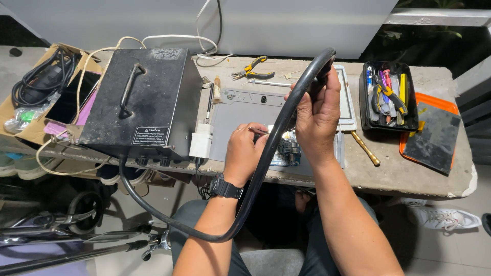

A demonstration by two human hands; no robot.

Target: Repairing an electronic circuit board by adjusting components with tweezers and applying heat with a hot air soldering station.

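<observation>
My right hand (317, 115) grips a black wand-like tool (312, 71) whose thick black hose (255, 179) loops down past my lap to a black metal box (140, 102) on the left. The tool's tip is hidden behind my hand. My left hand (245, 148), with a black watch on the wrist, pinches thin tweezers (260, 131) over a small blue circuit board (288, 152). The board lies on a grey work mat (240, 110) on a concrete bench (388, 174). A white-framed device (345, 102) lies just behind my right hand.
A black tray (387, 97) of hand tools stands at the right, an orange-edged dark mat (432, 135) beyond it. Yellow-handled pliers (253, 69) lie at the back. A cardboard box (41, 97) with cables sits far left. A white plug adapter (201, 143) hangs by the metal box.
</observation>
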